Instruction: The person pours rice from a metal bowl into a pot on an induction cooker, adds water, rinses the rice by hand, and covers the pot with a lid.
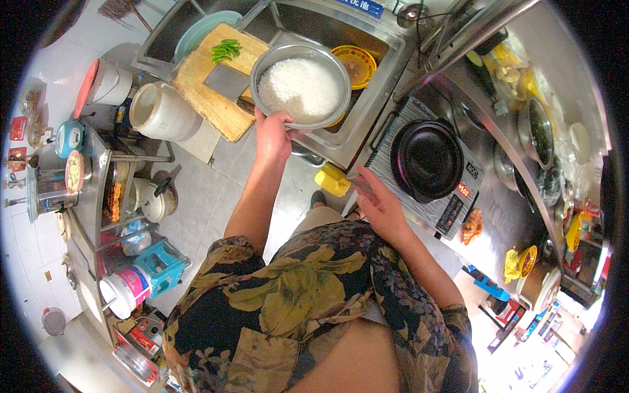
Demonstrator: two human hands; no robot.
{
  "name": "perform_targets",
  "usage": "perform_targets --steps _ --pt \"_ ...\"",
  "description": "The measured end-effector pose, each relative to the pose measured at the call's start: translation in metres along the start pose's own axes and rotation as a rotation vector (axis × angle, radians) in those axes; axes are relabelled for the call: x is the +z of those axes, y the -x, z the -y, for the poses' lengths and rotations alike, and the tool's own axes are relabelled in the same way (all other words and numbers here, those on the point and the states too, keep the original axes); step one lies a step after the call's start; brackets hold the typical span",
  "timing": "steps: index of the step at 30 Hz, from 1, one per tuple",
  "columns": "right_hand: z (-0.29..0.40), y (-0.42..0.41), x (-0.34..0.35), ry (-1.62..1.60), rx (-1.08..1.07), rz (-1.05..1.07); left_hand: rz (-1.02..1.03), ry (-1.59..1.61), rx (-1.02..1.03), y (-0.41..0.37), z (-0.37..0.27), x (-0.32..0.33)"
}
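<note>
My left hand (pixel 276 128) grips the near rim of a round metal basin (pixel 300 86) that holds white rice grains (pixel 302 81). The basin is over the front of the sink, beside a wooden cutting board (pixel 196 88). On the board lie green peppers (pixel 226 50) and a cleaver (pixel 226 81), its handle partly hidden by the basin. My right hand (pixel 376 199) is by the sink's front corner, left of a black pan (pixel 427 159) on an induction cooker (pixel 442 196). Its fingers are extended near a thin object that I cannot make out; whether they hold it is unclear.
Behind the basin, a yellow strainer bowl (pixel 355 66) sits in the metal sink (pixel 388 64). A yellow plastic container (pixel 331 180) stands low between my hands. Left are a pale bucket (pixel 164 112) and a metal shelf (pixel 105 167); right is a metal counter (pixel 501 196) with bowls.
</note>
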State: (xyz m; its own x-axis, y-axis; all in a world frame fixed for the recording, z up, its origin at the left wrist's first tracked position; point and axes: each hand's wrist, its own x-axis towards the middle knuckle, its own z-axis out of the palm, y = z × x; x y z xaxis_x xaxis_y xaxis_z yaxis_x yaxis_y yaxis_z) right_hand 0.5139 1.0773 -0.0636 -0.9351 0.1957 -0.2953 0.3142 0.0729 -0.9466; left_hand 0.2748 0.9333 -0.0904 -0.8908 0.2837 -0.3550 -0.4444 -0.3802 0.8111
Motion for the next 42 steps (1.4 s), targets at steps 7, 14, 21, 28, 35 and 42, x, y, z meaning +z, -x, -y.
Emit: perform_targets --steps 7,14,21,28,35,42 --pt "-0.004 -0.002 0.0 0.054 -0.063 -0.003 0.014 -0.034 0.051 -0.008 -0.001 0.0" --pt "-0.003 -0.001 -0.001 0.045 -0.022 -0.001 -0.023 -0.067 0.065 -0.009 -0.004 0.006" --pt "-0.004 -0.001 -0.002 0.021 -0.033 -0.005 -0.008 -0.087 0.071 -0.013 -0.003 0.006" --pt "-0.004 0.001 -0.003 0.016 -0.045 -0.004 -0.033 -0.109 0.066 -0.013 -0.002 0.008" --pt "-0.007 0.001 -0.003 0.049 -0.052 -0.003 -0.045 -0.129 0.071 -0.015 0.002 0.008" --pt "-0.005 0.0 -0.003 0.038 -0.07 0.001 -0.054 -0.153 0.072 -0.013 0.001 0.009"
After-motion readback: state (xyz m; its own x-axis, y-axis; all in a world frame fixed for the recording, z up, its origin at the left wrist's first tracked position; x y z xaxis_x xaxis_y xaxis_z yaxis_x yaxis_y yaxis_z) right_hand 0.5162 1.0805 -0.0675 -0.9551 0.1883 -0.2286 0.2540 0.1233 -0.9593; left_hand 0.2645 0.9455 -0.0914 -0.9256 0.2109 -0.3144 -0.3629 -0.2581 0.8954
